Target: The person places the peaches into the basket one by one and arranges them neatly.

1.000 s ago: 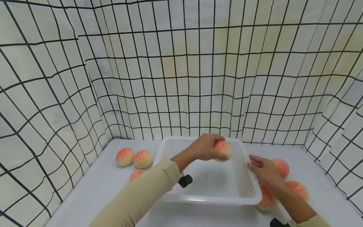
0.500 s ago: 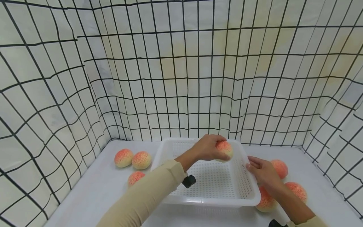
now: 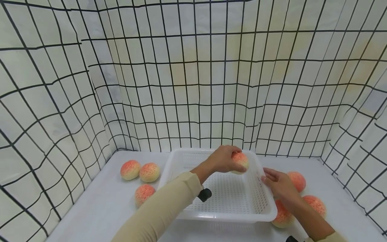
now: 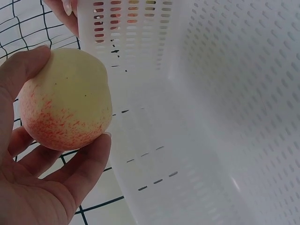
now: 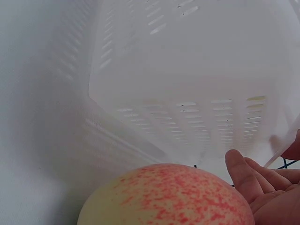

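Observation:
My left hand (image 3: 223, 159) grips a peach (image 3: 241, 162) over the right rear part of a white perforated plastic basket (image 3: 226, 216). In the left wrist view the thumb lies on the upper side of the peach (image 4: 65, 103) and fingertips support it from below. My right hand (image 3: 282, 185) holds the basket's right rim. The right wrist view shows its fingers (image 5: 243, 176) under the rim, with the thumb on the other side of the wall. Another peach (image 5: 173, 199) sits close below that hand, beside the basket's outer wall.
Left of the basket lie three peaches: one at the back (image 3: 130, 169), a neighbour (image 3: 149, 172) and a nearer one (image 3: 144, 194). Three others rest on the right: a rear peach (image 3: 297, 181), an outer peach (image 3: 315, 205) and a front peach (image 3: 282, 215). Black wire mesh (image 3: 198, 84) encloses the white table.
The head view has shifted slightly, and my left forearm has moved a little right, uncovering more of the nearer left peach. Both hands keep their holds.

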`<state>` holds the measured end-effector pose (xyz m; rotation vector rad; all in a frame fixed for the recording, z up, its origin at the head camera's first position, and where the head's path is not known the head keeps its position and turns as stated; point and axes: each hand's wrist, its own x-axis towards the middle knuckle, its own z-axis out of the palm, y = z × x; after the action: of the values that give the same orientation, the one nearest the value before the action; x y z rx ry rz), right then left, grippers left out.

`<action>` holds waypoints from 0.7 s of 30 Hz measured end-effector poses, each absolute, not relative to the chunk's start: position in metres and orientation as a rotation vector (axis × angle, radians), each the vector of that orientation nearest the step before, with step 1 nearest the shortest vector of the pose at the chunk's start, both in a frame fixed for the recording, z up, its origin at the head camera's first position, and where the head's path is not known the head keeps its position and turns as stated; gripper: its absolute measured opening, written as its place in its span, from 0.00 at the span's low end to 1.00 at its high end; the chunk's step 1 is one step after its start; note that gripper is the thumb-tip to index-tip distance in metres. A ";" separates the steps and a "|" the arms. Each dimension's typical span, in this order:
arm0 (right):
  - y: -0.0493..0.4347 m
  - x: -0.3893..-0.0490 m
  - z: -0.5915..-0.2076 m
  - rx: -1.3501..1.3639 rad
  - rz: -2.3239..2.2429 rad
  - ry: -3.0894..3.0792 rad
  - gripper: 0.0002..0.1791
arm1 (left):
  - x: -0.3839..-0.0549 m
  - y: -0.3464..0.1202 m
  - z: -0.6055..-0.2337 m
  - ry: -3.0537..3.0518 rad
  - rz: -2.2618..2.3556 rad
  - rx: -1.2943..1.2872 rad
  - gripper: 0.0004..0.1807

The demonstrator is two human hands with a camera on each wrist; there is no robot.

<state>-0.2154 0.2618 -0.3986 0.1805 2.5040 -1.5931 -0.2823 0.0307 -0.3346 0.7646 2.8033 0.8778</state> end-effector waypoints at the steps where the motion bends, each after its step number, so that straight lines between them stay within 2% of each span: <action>1: 0.262 -0.215 -0.399 0.181 -1.596 2.502 0.37 | -0.283 0.032 -0.336 2.804 0.876 0.762 0.36; 21: 0.260 -0.215 -0.398 0.212 -1.583 2.504 0.37 | -0.293 0.041 -0.352 2.791 0.926 0.674 0.35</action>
<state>-0.2149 0.2602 -0.3977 0.2118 2.5043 -1.5828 -0.2928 0.0414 -0.3521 0.6737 2.7908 0.9260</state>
